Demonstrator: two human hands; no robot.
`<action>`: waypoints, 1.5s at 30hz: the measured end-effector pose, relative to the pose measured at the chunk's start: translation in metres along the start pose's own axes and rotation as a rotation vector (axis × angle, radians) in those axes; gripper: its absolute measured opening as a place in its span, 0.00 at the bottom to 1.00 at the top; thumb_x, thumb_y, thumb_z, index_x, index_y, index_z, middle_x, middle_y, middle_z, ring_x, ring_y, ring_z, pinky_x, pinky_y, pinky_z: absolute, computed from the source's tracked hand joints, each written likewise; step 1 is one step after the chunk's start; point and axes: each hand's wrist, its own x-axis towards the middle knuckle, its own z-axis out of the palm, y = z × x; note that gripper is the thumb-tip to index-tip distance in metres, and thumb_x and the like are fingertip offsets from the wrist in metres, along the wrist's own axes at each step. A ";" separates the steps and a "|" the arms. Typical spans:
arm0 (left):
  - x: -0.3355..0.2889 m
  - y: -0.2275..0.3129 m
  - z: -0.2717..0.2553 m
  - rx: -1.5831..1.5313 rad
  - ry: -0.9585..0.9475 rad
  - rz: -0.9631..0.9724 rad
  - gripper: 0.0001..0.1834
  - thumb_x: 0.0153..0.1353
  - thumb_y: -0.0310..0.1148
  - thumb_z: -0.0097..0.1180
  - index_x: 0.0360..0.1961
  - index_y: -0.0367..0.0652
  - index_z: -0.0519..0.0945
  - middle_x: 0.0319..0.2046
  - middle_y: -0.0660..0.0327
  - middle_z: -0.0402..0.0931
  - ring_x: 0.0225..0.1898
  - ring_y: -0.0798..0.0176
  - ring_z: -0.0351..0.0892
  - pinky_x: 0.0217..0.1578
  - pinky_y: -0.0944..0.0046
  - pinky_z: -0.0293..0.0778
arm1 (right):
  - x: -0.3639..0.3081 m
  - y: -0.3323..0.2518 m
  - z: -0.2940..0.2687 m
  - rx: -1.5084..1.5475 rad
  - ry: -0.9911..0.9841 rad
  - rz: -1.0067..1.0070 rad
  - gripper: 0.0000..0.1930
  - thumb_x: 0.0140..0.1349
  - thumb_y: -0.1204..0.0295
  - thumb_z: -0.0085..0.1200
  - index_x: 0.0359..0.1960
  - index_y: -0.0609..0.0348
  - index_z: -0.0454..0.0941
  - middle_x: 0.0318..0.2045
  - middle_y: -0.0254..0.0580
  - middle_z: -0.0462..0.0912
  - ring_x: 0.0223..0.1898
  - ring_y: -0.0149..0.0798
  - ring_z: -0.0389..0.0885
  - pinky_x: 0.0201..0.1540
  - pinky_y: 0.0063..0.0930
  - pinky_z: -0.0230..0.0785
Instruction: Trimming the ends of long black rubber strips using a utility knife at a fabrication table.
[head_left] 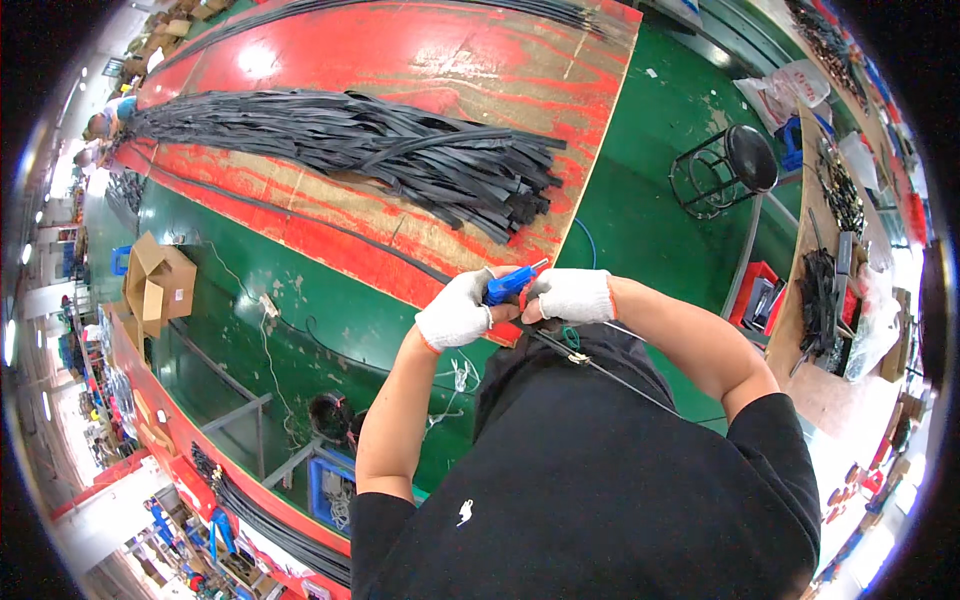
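Note:
My left hand [460, 313], in a white knit glove, is closed around a blue hand tool [512, 285] with a pale narrow tip pointing right. A long dark cable or sleeve [400, 258] runs along the red table's near edge up to this hand. My right hand [572, 296], gloved too, is pressed close beside it with bent fingers. Something red [526, 292] shows at its fingertips; its kind is hidden. Below the hands, a thin dark rod or cord [625, 383] slants down across my black shirt.
A large bundle of flat black strips [370, 140] lies across the worn red table [350, 235]. A black round stool [750, 158] stands on the green floor to the right. An open cardboard box [160, 280] and a white cord [272, 350] are at the left.

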 end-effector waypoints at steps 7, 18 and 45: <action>0.001 -0.022 -0.007 0.053 0.021 0.045 0.27 0.59 0.24 0.67 0.61 0.37 0.80 0.36 0.67 0.78 0.37 0.72 0.74 0.41 0.67 0.72 | 0.013 0.012 0.000 -0.046 -0.022 -0.017 0.15 0.62 0.61 0.63 0.41 0.60 0.84 0.29 0.33 0.80 0.30 0.29 0.74 0.31 0.29 0.65; 0.002 -0.036 -0.012 -0.121 0.218 0.079 0.28 0.60 0.24 0.68 0.63 0.37 0.79 0.38 0.65 0.81 0.38 0.72 0.78 0.42 0.68 0.75 | 0.011 0.024 0.000 0.457 0.018 -0.088 0.14 0.63 0.67 0.61 0.44 0.64 0.84 0.33 0.33 0.83 0.33 0.27 0.78 0.35 0.25 0.70; 0.024 -0.020 -0.011 0.066 0.164 0.112 0.18 0.63 0.27 0.68 0.55 0.38 0.84 0.37 0.66 0.84 0.41 0.71 0.79 0.47 0.63 0.78 | 0.004 0.016 0.014 0.116 0.426 -0.027 0.13 0.63 0.64 0.62 0.40 0.63 0.86 0.27 0.39 0.82 0.32 0.30 0.77 0.33 0.33 0.70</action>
